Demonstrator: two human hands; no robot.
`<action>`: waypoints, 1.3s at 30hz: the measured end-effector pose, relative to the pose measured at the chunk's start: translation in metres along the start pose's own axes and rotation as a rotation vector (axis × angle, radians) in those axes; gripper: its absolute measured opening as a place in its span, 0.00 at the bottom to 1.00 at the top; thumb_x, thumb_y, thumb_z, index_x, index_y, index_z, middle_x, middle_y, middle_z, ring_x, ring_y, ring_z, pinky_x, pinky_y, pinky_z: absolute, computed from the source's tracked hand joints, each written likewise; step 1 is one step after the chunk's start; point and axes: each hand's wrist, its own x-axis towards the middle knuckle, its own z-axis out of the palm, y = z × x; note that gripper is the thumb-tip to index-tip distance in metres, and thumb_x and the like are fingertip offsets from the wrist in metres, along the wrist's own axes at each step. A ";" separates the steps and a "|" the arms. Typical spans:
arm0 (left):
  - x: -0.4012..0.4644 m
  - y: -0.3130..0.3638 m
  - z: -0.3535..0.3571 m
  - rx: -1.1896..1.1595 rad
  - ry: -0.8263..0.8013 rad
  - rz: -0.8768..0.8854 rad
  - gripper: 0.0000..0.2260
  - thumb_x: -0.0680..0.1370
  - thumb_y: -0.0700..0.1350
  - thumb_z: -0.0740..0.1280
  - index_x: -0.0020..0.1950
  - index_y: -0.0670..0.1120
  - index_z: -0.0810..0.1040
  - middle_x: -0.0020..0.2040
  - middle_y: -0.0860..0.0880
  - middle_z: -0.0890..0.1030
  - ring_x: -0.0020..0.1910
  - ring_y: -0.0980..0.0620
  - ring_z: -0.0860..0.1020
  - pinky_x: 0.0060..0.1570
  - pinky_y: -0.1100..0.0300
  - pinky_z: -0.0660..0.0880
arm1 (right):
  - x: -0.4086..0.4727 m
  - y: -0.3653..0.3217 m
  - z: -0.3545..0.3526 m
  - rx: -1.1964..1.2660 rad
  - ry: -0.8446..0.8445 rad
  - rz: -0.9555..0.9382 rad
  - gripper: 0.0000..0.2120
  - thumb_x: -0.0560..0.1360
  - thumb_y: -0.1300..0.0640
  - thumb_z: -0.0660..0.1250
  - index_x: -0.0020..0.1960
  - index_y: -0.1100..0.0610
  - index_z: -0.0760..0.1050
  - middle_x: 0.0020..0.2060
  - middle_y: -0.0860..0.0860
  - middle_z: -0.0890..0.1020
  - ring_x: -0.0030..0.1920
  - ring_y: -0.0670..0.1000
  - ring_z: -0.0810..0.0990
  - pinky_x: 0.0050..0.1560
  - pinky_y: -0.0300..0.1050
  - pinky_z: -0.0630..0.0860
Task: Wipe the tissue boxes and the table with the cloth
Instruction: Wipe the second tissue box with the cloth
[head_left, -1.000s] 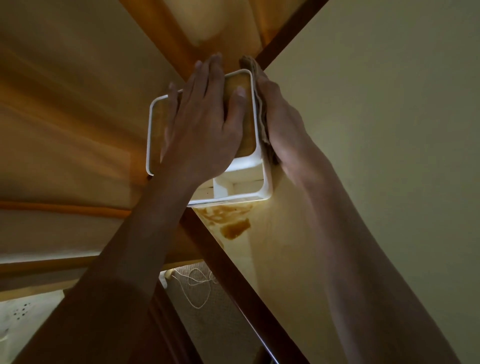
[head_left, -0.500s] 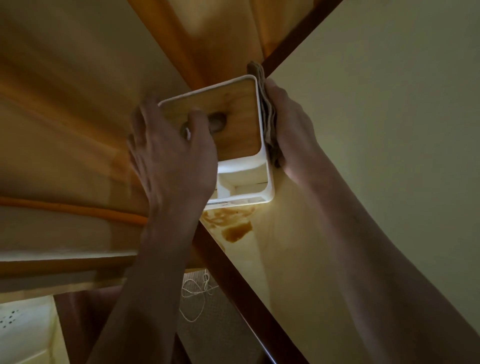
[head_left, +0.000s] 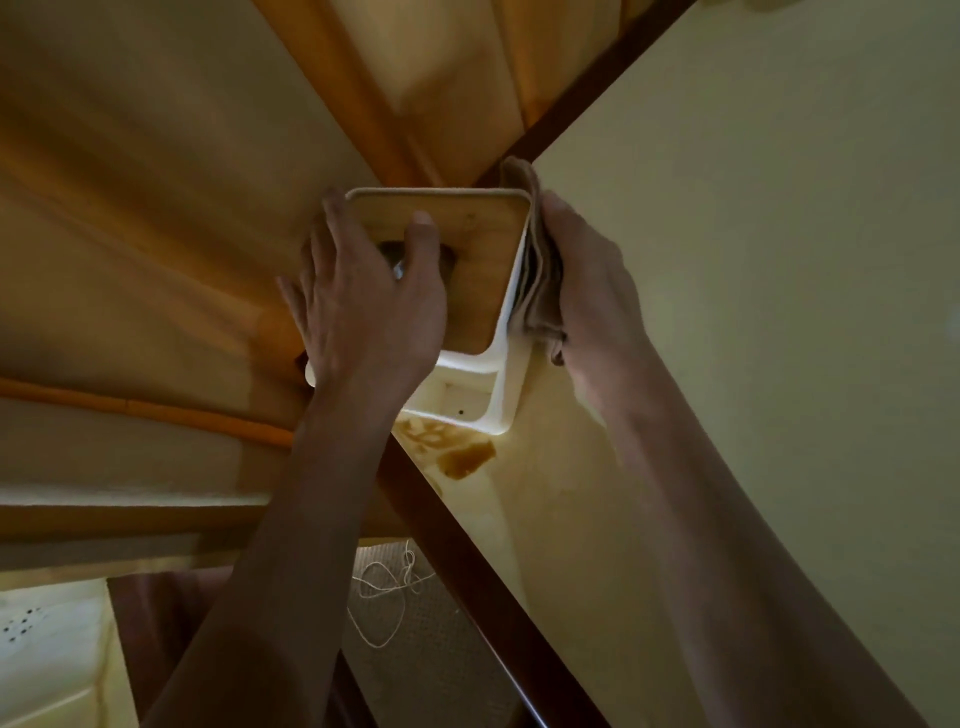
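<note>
A white tissue box (head_left: 500, 379) with a wooden lid (head_left: 480, 249) stands at the left edge of the pale table (head_left: 727, 260). My left hand (head_left: 363, 306) grips the box from its left side, fingers on the far left wall and thumb curled onto the lid by its dark round opening. My right hand (head_left: 592, 291) presses a folded grey-brown cloth (head_left: 537, 280) flat against the box's right wall. The box's near compartment is open and shows white inside.
A brown stain (head_left: 457, 447) lies on the table just in front of the box. A dark wooden rim (head_left: 447, 525) runs along the table's left edge. Orange curtains (head_left: 156, 234) hang to the left. A white cord (head_left: 384, 592) lies on the floor below.
My left hand has slid from the top of the lid to the box's left side, and the box has turned a little. My right hand keeps the cloth on the right wall.
</note>
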 end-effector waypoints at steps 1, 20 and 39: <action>0.001 0.001 0.000 -0.004 -0.010 0.000 0.33 0.83 0.63 0.53 0.83 0.49 0.49 0.83 0.49 0.54 0.82 0.48 0.51 0.80 0.44 0.44 | -0.006 0.001 -0.001 0.018 0.001 0.001 0.18 0.87 0.47 0.55 0.55 0.56 0.80 0.46 0.56 0.84 0.48 0.55 0.85 0.45 0.49 0.83; 0.028 0.018 0.012 0.021 -0.207 0.447 0.26 0.84 0.64 0.50 0.76 0.53 0.66 0.73 0.54 0.70 0.72 0.49 0.67 0.73 0.38 0.63 | -0.096 0.046 -0.001 -0.039 -0.032 -0.103 0.22 0.84 0.42 0.54 0.78 0.37 0.59 0.75 0.42 0.71 0.79 0.40 0.59 0.80 0.49 0.51; 0.033 0.024 0.024 0.236 -0.154 0.594 0.25 0.85 0.55 0.46 0.80 0.48 0.61 0.79 0.50 0.64 0.80 0.51 0.57 0.77 0.38 0.50 | 0.015 0.016 -0.002 -0.182 -0.119 -0.048 0.27 0.85 0.42 0.45 0.83 0.44 0.50 0.82 0.42 0.56 0.81 0.40 0.54 0.82 0.53 0.52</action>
